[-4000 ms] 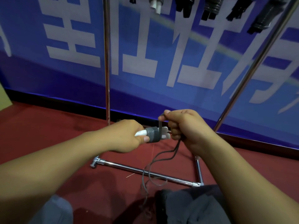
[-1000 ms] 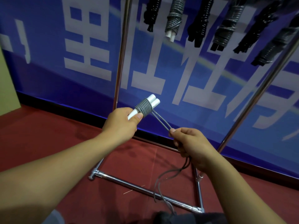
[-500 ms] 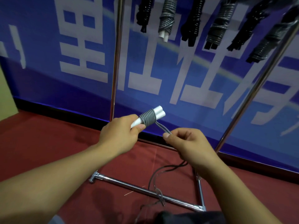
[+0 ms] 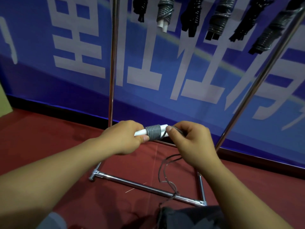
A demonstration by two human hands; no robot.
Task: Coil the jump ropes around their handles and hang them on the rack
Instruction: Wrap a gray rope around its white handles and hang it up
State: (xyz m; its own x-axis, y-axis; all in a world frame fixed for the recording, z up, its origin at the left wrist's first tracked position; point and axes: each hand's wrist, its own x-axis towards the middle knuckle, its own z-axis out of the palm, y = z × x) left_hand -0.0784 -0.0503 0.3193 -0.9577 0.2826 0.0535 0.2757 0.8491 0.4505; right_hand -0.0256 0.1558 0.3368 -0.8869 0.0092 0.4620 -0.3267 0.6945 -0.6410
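Nearest, loose grey rope trails down from the hands to the red floor, crossing the rack's base bar. Above it, the left hand grips the white handles by their near end, the coil already several turns thick. The right hand pinches the rope against the handles' far end, apparently laying on another turn, though its fingers hide the strand. If that pinch slackens, the turns could spring loose; the trailing rope might also snag on the base bar. Farthest, finished bundles hang from the rack.
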